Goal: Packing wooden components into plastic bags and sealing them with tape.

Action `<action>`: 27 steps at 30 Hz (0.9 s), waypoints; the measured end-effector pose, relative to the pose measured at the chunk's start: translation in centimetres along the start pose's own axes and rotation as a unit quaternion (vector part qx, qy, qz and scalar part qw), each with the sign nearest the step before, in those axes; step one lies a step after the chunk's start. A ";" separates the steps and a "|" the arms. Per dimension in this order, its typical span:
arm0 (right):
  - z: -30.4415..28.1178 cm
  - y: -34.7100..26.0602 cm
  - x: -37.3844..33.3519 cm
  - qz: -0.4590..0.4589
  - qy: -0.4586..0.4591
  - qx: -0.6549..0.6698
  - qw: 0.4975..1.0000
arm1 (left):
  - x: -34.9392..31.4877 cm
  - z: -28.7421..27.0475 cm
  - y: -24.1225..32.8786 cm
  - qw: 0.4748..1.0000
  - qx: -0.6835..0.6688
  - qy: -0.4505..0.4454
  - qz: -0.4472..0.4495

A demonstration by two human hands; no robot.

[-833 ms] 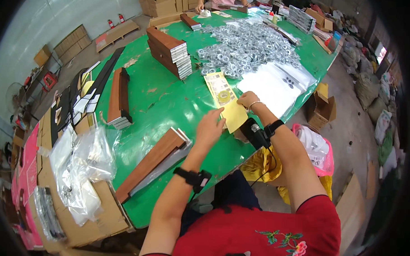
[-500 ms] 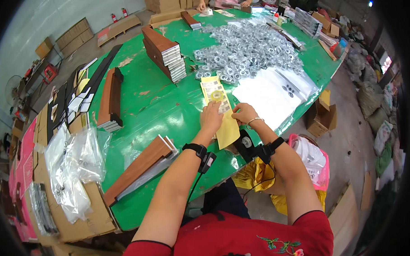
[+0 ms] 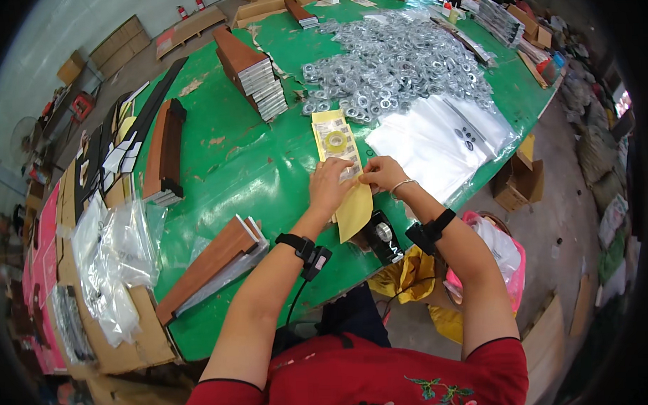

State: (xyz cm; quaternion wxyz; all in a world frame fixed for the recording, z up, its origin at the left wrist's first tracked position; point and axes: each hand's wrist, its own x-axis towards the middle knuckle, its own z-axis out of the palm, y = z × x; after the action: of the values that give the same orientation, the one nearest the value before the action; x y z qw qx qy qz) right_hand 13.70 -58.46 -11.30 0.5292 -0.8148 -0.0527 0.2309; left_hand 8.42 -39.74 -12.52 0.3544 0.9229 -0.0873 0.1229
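A stack of label sheets with yellow backing [image 3: 354, 214] lies lengthwise on the green table in front of me. My left hand [image 3: 330, 186] rests on its middle, fingers stretched out over the printed labels. At the right edge of the sheet, my right hand [image 3: 385, 175] is closed, thumb and index finger pinched together on the edge. Whether a loosened label is between those fingertips is too small to tell. A roll of clear yellowish tape [image 3: 335, 140] lies on the far part of the sheets, just beyond my left fingers. Close to my right wrist is a black device with a round silver part [image 3: 383, 232].
Bagged metal rings [image 3: 405, 64] form a large heap at the far right, with clear plastic bags [image 3: 443, 145] nearer. Stacked brown wooden pieces [image 3: 252, 73] stand far left of centre; another brown piece [image 3: 208, 267] lies near left. A pink-lined bin [image 3: 516, 274] stands beside the table.
My view has shifted slightly, and the person at the far side has left the picture. My left hand has drawn back a little from the tape roll; my right hand keeps its pinch.
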 end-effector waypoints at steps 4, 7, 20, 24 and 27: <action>-0.1 0.9 0.1 -0.031 -0.015 0.033 0.999 | 0.3 0.0 1.5 0.999 0.027 0.002 -0.022; 0.2 1.4 0.0 -0.057 -0.004 0.050 0.997 | 0.4 0.9 1.1 0.998 0.048 0.033 0.015; 0.3 2.1 -0.5 -0.143 0.024 -0.003 0.989 | 1.8 2.6 0.7 0.979 0.171 0.050 0.101; 1.1 0.9 -1.0 -0.138 0.068 -0.003 0.988 | 2.1 1.7 -1.3 0.997 -0.004 0.053 -0.053; 1.5 -0.3 -1.8 -0.137 0.084 -0.096 0.982 | 2.4 -0.4 -2.6 0.908 -0.344 0.076 -0.226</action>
State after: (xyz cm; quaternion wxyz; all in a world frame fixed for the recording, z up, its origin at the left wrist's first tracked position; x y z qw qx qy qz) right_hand 11.51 -57.64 -10.95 0.4777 -0.8633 -0.1411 0.0814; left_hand 11.29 -37.72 -13.20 0.6734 0.7269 0.1141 0.0713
